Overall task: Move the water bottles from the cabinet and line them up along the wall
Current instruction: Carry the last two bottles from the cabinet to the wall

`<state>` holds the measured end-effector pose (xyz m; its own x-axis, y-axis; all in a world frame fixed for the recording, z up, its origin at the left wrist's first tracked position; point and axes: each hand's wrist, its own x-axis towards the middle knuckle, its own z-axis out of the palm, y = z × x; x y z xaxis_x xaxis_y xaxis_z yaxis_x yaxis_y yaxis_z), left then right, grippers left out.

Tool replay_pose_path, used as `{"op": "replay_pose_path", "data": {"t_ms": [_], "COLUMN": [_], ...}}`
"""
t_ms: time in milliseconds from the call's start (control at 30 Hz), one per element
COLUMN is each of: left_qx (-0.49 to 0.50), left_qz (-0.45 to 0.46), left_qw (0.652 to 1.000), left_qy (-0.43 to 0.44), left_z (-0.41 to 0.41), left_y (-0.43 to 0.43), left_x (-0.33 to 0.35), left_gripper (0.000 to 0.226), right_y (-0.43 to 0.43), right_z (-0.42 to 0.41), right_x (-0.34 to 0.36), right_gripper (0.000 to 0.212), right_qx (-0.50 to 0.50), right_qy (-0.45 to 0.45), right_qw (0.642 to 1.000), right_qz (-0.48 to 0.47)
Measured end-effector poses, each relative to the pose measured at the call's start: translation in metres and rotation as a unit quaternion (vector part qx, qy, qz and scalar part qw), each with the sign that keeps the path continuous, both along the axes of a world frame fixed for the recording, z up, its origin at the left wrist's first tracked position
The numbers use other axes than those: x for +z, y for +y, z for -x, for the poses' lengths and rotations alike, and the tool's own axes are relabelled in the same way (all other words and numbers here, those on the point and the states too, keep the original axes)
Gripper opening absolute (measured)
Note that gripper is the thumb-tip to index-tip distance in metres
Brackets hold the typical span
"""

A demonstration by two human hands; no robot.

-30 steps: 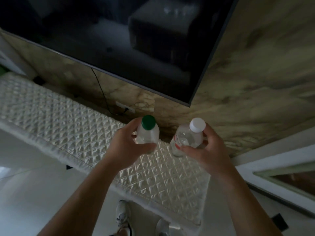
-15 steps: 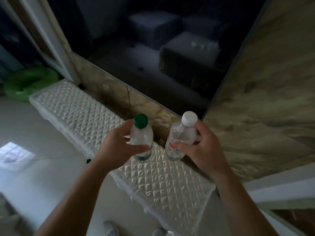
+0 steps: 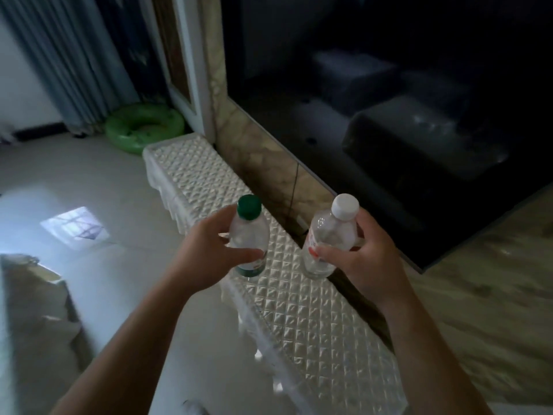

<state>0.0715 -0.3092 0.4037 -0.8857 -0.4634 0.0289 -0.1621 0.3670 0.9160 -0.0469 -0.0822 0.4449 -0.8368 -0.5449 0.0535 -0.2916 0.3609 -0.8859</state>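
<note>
Gripping green-cap bottle (image 3: 250, 235) w/ left hand (image 3: 206, 259); right hand (image 3: 363, 256) grips white-cap bottle (image 3: 327, 238).

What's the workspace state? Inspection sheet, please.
Surface: white quilted cover running along the wall.
Job's things: green-capped bottle and white-capped bottle, both upright over the cover; contact unclear.
Clutter: nothing seen.
Grippers: left hand grips the green-capped bottle; right hand grips the white-capped bottle.
Cables: thin dark cable down the wall under the TV.
Surroundings: green ring on the floor, curtain beyond.
</note>
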Motion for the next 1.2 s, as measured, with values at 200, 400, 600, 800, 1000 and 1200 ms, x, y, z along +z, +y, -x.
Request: {"op": "replay_pose_path", "data": {"t_ms": [200, 400, 600, 800, 1000, 1200], "left_qx": [0.018, 0.042, 0.062, 0.086, 0.115, 0.132], "left_qz": [-0.01, -0.008, -0.007, -0.025, -0.03, -0.033], "left_qw": [1.0, 0.999, 0.998, 0.996, 0.993, 0.99], "left_qy": [-0.004, -0.003, -0.007, -0.015, -0.016, -0.02], "left_z": [-0.035, -0.06, -0.062, -0.039, 0.004, 0.053], "left_y": [-0.092, -0.175, -0.238, -0.304, -0.381, -0.459], "left_x": [-0.001, -0.004, -0.004, -0.018, -0.024, -0.021], "left_gripper": [0.067, 0.067, 0.066, 0.065, 0.068, 0.064], "right_y": [-0.1, -0.191, -0.258, -0.329, -0.414, -0.493], "right_z": [-0.025, -0.044, -0.04, -0.009, 0.045, 0.104], "right_x": [-0.001, -0.007, -0.017, -0.027, -0.036, -0.035], "right_gripper": [0.045, 0.049, 0.049, 0.05, 0.051, 0.051], "right_qx": [0.012, 0.017, 0.026, 0.062, 0.09, 0.111], "right_qy": [-0.001, -0.013, -0.022, -0.035, -0.053, -0.054], "right_qw": [1.0, 1.0, 0.999, 0.997, 0.994, 0.992], "right_qz": [-0.006, 0.002, -0.003, 0.002, 0.011, 0.002]}}
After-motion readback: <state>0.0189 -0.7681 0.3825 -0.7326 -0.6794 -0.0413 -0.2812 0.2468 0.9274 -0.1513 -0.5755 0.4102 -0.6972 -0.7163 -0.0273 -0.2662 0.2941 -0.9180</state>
